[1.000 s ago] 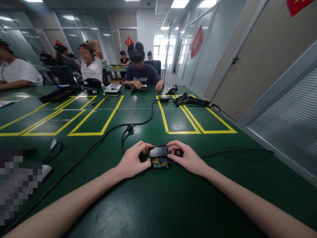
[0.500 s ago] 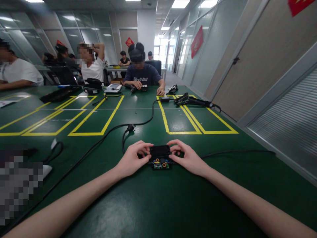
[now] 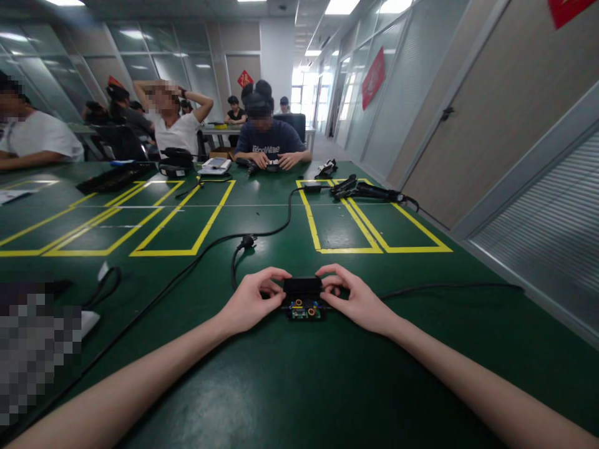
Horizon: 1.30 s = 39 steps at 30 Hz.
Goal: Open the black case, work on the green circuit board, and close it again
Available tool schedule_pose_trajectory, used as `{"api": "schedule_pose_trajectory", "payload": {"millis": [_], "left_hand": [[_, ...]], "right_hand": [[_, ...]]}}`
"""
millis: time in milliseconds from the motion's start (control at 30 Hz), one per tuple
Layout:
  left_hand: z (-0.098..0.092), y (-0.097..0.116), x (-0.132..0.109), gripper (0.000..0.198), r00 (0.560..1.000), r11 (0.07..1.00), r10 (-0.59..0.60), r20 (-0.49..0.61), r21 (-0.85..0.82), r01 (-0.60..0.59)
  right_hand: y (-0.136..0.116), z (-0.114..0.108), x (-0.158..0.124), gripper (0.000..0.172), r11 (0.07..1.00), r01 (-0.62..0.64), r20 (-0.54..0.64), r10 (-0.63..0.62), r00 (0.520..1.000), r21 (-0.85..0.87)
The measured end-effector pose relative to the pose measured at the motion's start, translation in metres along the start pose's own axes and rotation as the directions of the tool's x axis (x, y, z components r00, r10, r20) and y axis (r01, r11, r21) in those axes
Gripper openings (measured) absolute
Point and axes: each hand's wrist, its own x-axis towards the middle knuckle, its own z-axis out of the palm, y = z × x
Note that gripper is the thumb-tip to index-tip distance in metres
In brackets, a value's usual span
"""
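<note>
The fingers [image 3: 277, 273] of the left hand [image 3: 248, 305] are curled shut on the left end of a small black rectangular plastic cover [image 3: 302, 286]. The fingers [image 3: 327, 272] of the right hand [image 3: 358, 302] pinch its right end. The cover sits on top of a small green circuit board [image 3: 303, 310] with orange-ringed parts, which rests on the dark green table [image 3: 299, 386] close in front of the person. Beyond the hands a black cable [image 3: 262, 235] crosses the table beside yellow tape rectangles [image 3: 349, 250]. A person in a dark blue shirt [image 3: 269, 144] sits at the far side.
</note>
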Motion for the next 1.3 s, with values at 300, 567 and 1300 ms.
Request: {"api": "schedule_pose_trajectory", "payload": {"millis": [300,567,1300], "left_hand": [[0.000,-0.001,-0.001,0.039,1.000,1.000,-0.009,-0.002,-0.009,0.009],[0.000,-0.003,-0.001,0.037,1.000,1.000,0.000,-0.019,-0.011,0.000],[-0.002,0.004,-0.002,0.036,1.000,1.000,0.021,0.011,0.002,-0.021]], "right_hand": [[-0.001,-0.004,0.000,0.030,0.996,0.028,0.070,-0.022,0.997,-0.086],[-0.002,-0.005,0.000,0.028,0.994,0.045,0.067,-0.038,0.997,-0.099],[-0.005,-0.011,-0.001,0.031,0.987,0.056,0.121,-0.038,0.992,-0.151]]}}
